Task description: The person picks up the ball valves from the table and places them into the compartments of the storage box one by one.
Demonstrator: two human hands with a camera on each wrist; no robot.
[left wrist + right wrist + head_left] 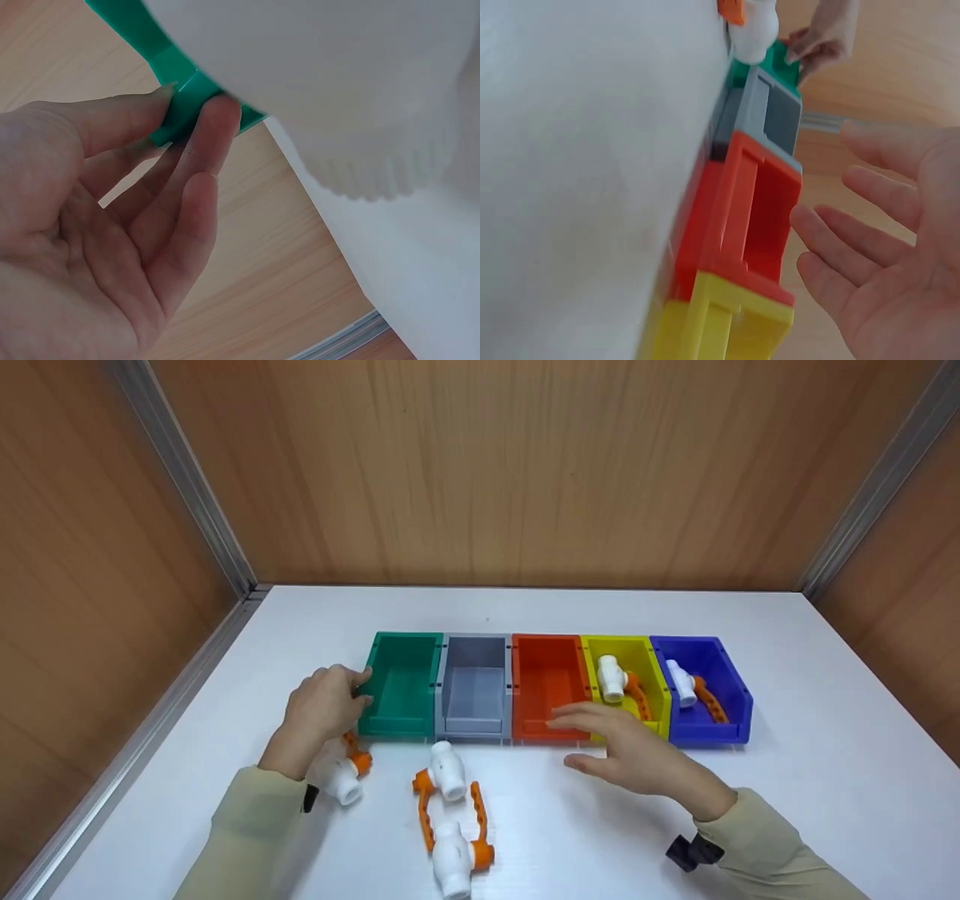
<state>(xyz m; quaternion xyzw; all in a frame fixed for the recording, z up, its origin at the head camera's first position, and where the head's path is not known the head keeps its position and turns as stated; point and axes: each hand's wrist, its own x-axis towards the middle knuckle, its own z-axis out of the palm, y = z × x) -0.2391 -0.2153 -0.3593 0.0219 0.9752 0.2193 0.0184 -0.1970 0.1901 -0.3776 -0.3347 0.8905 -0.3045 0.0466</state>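
Note:
My left hand (324, 706) is at the left side of the green bin (401, 682), where thumb and fingers pinch its edge in the left wrist view. Over the front of the red bin (547, 682) and the yellow bin (660, 712) hovers my right hand (630, 750), fingers spread and holding nothing. A white ball valve with an orange handle (345, 780) lies beneath my left wrist, partly hidden by it. Two more ball valves lie in front of the bins, an upper one (448, 771) and a lower one (451, 859).
A grey bin (474, 690) stands between the green and red ones. One ball valve (611, 679) lies in the yellow bin, another (681, 684) in the blue bin (739, 712) at the row's right end. Wooden panels (525, 472) enclose the white table (600, 840).

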